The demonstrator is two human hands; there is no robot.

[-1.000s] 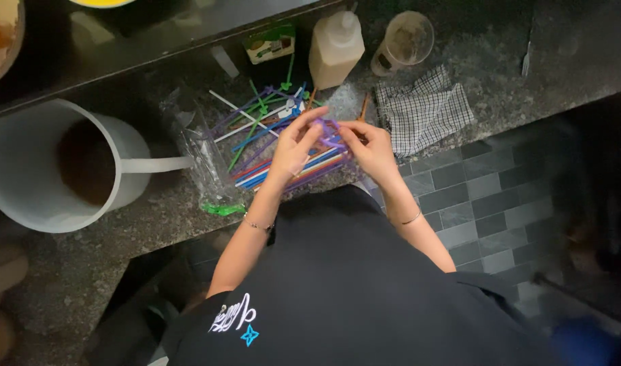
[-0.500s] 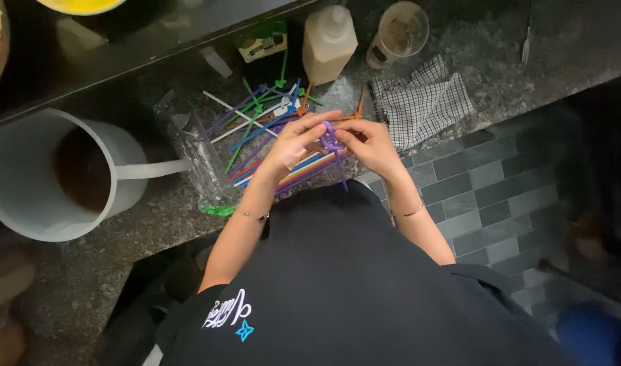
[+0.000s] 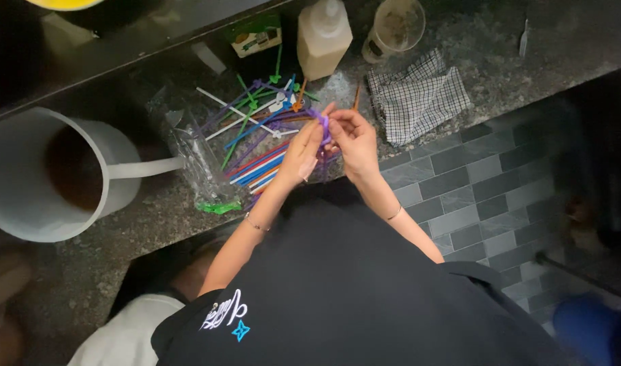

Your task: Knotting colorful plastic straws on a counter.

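Observation:
My left hand [image 3: 302,154] and my right hand [image 3: 354,139] meet over the front edge of a dark granite counter [image 3: 500,57]. Together they pinch a small purple plastic stick [image 3: 323,125] between their fingertips. Just beyond the hands, a heap of thin coloured plastic sticks [image 3: 256,129] in purple, blue, green, red, white and orange lies on a clear plastic bag [image 3: 191,159]. Part of the heap is hidden under my left hand.
A large white pitcher [image 3: 32,196] of brown liquid stands at the left, its handle pointing toward the bag. Behind the heap are a pale squeeze bottle [image 3: 324,34], a clear cup [image 3: 395,27], a small green carton [image 3: 256,37] and a checked cloth [image 3: 419,98]. Grey tiled floor [image 3: 473,183] lies at right.
Both hands have drawn slightly back from the heap toward my body, still working the purple stick between the fingertips. The view has shifted a little.

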